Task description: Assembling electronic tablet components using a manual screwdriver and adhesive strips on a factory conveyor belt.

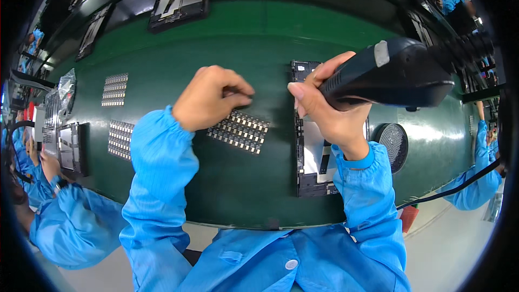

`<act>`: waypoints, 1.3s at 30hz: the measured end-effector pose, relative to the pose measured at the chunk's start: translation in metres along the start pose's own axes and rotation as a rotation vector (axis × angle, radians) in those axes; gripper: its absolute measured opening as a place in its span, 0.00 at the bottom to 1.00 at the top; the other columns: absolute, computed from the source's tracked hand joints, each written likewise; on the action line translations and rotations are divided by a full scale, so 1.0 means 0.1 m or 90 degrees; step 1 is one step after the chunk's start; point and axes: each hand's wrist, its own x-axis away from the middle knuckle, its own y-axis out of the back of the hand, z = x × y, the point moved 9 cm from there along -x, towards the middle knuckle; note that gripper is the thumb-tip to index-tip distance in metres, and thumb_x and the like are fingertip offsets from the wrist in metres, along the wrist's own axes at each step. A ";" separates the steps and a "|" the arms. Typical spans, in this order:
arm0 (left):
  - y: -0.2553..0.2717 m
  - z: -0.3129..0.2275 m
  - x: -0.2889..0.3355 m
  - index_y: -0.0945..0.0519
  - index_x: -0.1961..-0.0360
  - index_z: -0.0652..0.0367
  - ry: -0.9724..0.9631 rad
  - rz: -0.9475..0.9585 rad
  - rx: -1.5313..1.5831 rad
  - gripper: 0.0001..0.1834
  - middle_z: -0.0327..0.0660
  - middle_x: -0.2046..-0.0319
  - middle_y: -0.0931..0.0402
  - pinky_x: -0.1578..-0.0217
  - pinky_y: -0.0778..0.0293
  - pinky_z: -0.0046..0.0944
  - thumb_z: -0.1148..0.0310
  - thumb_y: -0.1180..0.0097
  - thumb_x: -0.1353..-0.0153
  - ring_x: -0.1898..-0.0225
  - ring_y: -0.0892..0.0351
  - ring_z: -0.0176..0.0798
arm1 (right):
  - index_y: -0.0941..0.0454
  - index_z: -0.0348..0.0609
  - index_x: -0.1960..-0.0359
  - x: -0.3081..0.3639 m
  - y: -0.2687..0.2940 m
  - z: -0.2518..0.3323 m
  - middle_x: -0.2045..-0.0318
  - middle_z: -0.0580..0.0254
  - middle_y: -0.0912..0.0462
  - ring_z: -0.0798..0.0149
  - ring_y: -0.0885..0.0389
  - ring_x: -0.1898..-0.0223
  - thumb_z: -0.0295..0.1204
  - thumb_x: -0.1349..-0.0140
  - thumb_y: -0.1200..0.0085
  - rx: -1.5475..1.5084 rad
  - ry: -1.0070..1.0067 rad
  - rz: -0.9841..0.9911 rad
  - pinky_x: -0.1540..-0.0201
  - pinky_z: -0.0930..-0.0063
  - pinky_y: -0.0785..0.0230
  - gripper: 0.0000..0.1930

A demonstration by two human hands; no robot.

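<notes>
My right hand (335, 113) is wrapped round a bulky black handheld device (394, 75) with ribbed sides and a pale patch on top; its exact kind is not clear. Beneath that hand lies an open tablet-like housing (313, 157) with black edges and a silvery inside, partly covered by my wrist and sleeve. My left hand (211, 97) is closed, thumb and fingertips pinched together above a sheet of small dark-and-white parts (240, 131). Whatever is in the pinch is too small to make out. The hand hides the sheet's upper left corner.
Two more part sheets (115, 89) (120, 139) lie on the left of the green table (259, 194). A round dark dish (392, 147) stands right of the housing. More housings (181, 0) rest on the far shelf. Co-workers in blue sit left (75, 227) and right. A black cable (454, 188) runs along the right.
</notes>
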 end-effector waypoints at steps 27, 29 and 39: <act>-0.15 0.13 0.50 0.25 0.75 0.66 0.169 -0.096 -0.162 0.10 0.37 0.79 0.27 0.72 0.31 0.28 0.85 0.36 0.59 0.75 0.28 0.28 | 0.30 0.35 0.67 0.99 2.40 0.55 0.83 0.62 0.23 0.73 0.25 0.84 0.15 0.55 0.35 0.045 0.062 -0.360 0.83 0.81 0.34 0.16; -0.21 -0.02 0.53 0.26 0.77 0.66 0.106 -0.111 -0.245 0.10 0.42 0.80 0.26 0.73 0.31 0.32 0.83 0.36 0.59 0.77 0.26 0.33 | 0.34 0.38 0.62 0.99 2.36 0.51 0.83 0.59 0.25 0.68 0.26 0.84 0.14 0.52 0.39 0.087 0.022 -0.334 0.81 0.76 0.32 0.18; -0.79 -0.62 0.57 0.21 0.75 0.66 -0.031 -0.103 -0.190 0.08 0.45 0.77 0.23 0.75 0.28 0.33 0.81 0.34 0.59 0.77 0.23 0.39 | 0.34 0.39 0.64 0.96 2.32 0.47 0.84 0.61 0.26 0.71 0.26 0.85 0.13 0.53 0.38 0.086 0.023 -0.319 0.81 0.77 0.32 0.18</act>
